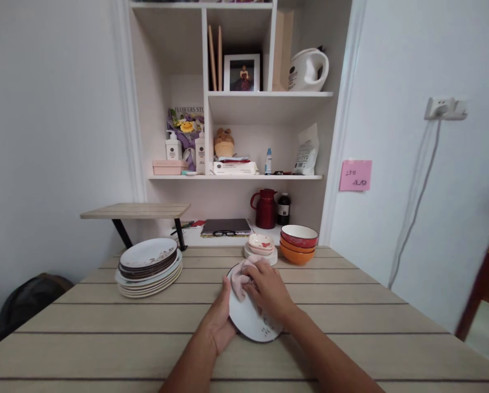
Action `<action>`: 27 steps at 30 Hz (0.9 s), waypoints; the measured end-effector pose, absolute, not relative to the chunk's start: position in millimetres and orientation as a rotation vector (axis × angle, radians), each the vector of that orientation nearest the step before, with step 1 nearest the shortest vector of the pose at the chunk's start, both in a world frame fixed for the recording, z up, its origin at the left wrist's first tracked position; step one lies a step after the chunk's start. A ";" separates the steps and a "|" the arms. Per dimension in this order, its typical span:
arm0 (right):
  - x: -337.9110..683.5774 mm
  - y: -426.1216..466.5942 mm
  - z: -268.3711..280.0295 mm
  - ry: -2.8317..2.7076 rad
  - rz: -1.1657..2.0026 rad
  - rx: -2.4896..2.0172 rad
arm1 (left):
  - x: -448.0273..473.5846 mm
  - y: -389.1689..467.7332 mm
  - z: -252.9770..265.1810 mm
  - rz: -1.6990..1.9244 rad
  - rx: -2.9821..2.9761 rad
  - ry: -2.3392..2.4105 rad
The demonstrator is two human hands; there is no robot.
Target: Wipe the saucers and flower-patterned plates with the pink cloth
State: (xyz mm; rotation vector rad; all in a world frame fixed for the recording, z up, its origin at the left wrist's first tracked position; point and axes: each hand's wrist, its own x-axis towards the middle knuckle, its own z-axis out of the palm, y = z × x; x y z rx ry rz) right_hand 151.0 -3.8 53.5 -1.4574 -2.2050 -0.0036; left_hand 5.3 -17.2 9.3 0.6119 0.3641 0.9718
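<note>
Dishes (261,245) sit on saucers (271,258) beside nested bowls (298,250) — plate stack (146,255) left. Right fingers (265,275) press cloth (239,281) onto plate (243,315); left fingers (225,292) clasp its rim.

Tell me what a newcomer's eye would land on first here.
Probably the white plate low in the middle, gripped at its left by the left hand while the right hand holds a pale pink cloth against it. Next, the red and orange bowls stacked near the table's far edge, right of centre. The bright pink note also stands out on the right-hand wall.
</note>
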 end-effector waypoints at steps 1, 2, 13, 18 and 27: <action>153.0 -3.4 55.0 -2.193 -0.026 -1.494 | 5.3 -17.3 9.5 0.972 0.612 0.363; 155.4 -3.1 56.3 -2.190 -0.030 -1.525 | 5.2 -17.4 9.7 0.976 0.612 0.365; 183.7 -24.7 64.8 -2.593 0.451 -1.549 | 3.0 -17.9 7.8 0.954 0.622 0.409; 164.3 -38.8 60.3 -2.612 0.698 -1.093 | 1.0 -19.9 8.5 0.907 0.621 0.410; 131.9 -10.2 49.8 -2.223 0.107 -1.349 | 4.5 -18.6 10.3 0.989 0.600 0.295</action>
